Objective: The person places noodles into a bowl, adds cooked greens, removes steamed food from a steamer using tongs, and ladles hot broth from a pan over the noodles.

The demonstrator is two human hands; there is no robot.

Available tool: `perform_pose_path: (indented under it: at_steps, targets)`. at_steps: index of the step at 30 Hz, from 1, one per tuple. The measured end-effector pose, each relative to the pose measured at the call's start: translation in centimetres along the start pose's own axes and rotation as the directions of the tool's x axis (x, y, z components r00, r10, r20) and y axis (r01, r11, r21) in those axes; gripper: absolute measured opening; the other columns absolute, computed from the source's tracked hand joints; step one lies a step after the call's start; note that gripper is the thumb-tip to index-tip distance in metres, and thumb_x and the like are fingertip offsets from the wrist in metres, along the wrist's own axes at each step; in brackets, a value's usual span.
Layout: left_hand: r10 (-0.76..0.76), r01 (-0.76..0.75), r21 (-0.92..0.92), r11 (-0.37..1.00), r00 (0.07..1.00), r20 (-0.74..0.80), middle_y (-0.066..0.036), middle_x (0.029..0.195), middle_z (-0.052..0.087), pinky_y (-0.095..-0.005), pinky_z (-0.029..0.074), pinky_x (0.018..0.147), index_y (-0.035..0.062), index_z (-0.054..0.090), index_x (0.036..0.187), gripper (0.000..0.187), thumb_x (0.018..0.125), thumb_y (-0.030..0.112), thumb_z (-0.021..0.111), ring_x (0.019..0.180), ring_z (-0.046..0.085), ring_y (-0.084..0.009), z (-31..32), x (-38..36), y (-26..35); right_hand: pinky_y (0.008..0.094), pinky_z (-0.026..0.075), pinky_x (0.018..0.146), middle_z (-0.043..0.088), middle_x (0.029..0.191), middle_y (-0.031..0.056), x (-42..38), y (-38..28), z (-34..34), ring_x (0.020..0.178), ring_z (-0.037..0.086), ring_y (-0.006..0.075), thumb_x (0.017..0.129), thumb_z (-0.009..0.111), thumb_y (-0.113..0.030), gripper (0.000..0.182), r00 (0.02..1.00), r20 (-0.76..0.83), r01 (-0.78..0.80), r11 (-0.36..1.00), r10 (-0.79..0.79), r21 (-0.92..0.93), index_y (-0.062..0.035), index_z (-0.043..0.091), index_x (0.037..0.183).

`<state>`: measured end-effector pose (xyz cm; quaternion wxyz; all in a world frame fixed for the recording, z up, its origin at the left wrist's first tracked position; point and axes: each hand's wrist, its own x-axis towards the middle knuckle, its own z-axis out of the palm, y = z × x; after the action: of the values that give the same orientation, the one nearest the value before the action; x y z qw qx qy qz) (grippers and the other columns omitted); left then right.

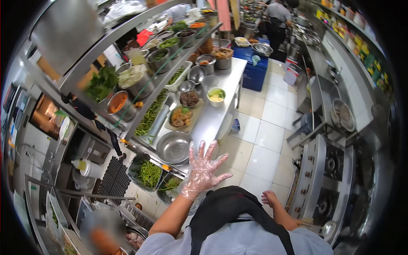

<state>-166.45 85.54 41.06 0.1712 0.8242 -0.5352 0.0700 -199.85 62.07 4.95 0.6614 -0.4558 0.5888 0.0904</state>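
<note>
My left hand [205,170] wears a clear plastic glove, its fingers spread wide with nothing in them. It is raised beside the steel counter [216,121], just right of a wide empty metal bowl [174,147]. Bare and hanging low on the right, my right hand [269,198] has its fingers partly apart and holds nothing visible. Beyond the metal bowl are a bowl of mixed food pieces [181,117], a bowl of dark meat [189,98] and a white bowl of yellow and green food [216,96].
An overhead shelf holds pots of chopped vegetables [121,103]. Bins of green beans [149,174] stand below the counter's near end. Gas burners [334,163] line the right side. A blue box [250,70] and a person [278,21] are at the back.
</note>
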Motion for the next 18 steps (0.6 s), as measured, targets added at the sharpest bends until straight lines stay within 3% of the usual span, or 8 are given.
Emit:
perform_pose_path:
  at_steps: [6,8,10,12,14,16,17,18]
  targets:
    - [0.173,-0.178,-0.161,0.971,0.984,-0.042,-0.026,0.155,0.023,-0.0567,0.035,0.108,0.0246,0.056,0.137,0.069,0.075,0.044,0.079,0.137,0.033,-0.0490,4.0,0.4,5.2,0.0309,0.053,0.064,0.063,0.097,0.0066,-4.6,0.1,0.4,0.074,0.062,0.0168,0.095,0.059,-0.029,0.025,0.988,0.100,0.108,0.989,-0.118,0.103,-0.0089,0.057,0.111]
    - [0.075,-0.068,-0.431,0.900,0.997,0.000,-0.027,0.155,0.022,-0.0477,0.048,0.097,0.0231,0.041,0.147,0.081,0.078,0.036,0.080,0.125,0.049,-0.0470,5.7,0.2,7.0,0.0301,0.053,0.067,0.064,0.100,0.0067,-6.8,-1.9,1.5,0.079,0.062,0.0160,0.096,0.059,-0.030,0.027,0.961,0.165,0.199,0.971,-0.219,0.130,-0.0082,0.057,0.113]
    - [0.152,-0.145,-0.395,0.907,0.988,-0.013,-0.029,0.154,0.024,-0.0426,0.056,0.084,0.0207,0.019,0.155,0.099,0.079,0.032,0.080,0.109,0.062,-0.0436,6.6,-0.1,8.5,0.0290,0.052,0.069,0.064,0.101,0.0066,-9.2,-4.3,2.7,0.082,0.062,0.0150,0.098,0.058,-0.028,0.027,0.914,0.221,0.303,0.934,-0.341,0.188,-0.0076,0.058,0.115]
    - [0.013,0.348,-0.852,0.390,0.924,0.383,-0.026,0.155,0.023,-0.0460,0.055,0.089,0.0188,-0.001,0.156,0.119,0.074,0.024,0.085,0.126,0.052,-0.0394,7.3,-0.5,10.5,0.0278,0.051,0.072,0.064,0.098,0.0054,-11.8,-6.5,3.8,0.083,0.061,0.0140,0.099,0.057,-0.027,0.027,0.841,0.251,0.428,0.873,-0.480,0.233,-0.0070,0.058,0.117]
    - [0.035,0.473,-0.858,0.200,0.872,0.489,-0.024,0.152,0.031,-0.0472,0.053,0.092,0.0221,-0.008,0.156,0.115,0.081,0.046,0.075,0.123,0.055,-0.0357,7.9,-1.1,11.8,0.0274,0.051,0.073,0.063,0.097,0.0043,-14.3,-8.3,4.5,0.083,0.061,0.0134,0.099,0.056,-0.027,0.027,0.806,0.235,0.483,0.833,-0.543,0.269,-0.0068,0.058,0.118]
    - [0.362,0.642,-0.562,-0.521,0.763,0.536,-0.023,0.149,0.036,-0.0503,0.046,0.101,0.0261,-0.007,0.156,0.105,0.083,0.073,0.053,0.125,0.053,-0.0352,8.7,-1.0,12.3,0.0274,0.050,0.075,0.062,0.095,0.0024,-16.9,-9.9,4.5,0.085,0.060,0.0122,0.101,0.052,-0.028,0.028,0.655,0.211,0.655,0.685,-0.725,0.319,-0.0059,0.058,0.117]
    - [0.399,0.652,-0.586,-0.482,0.758,0.515,-0.023,0.149,0.037,-0.0575,0.035,0.108,0.0290,0.005,0.157,0.102,0.078,0.088,0.032,0.131,0.046,-0.0369,8.6,-1.0,12.9,0.0274,0.050,0.075,0.062,0.095,0.0024,-18.3,-10.4,4.4,0.085,0.060,0.0122,0.101,0.052,-0.028,0.028,0.662,0.185,0.655,0.681,-0.726,0.327,-0.0059,0.058,0.117]
    - [0.422,0.667,-0.577,-0.471,0.745,0.517,-0.023,0.149,0.037,-0.0575,0.035,0.108,0.0290,0.005,0.157,0.102,0.078,0.088,0.032,0.131,0.046,-0.0369,8.3,-0.9,13.5,0.0275,0.050,0.076,0.062,0.095,0.0018,-19.7,-10.9,4.3,0.086,0.059,0.0116,0.102,0.051,-0.030,0.029,0.637,0.185,0.627,0.642,-0.748,0.440,-0.0058,0.058,0.117]
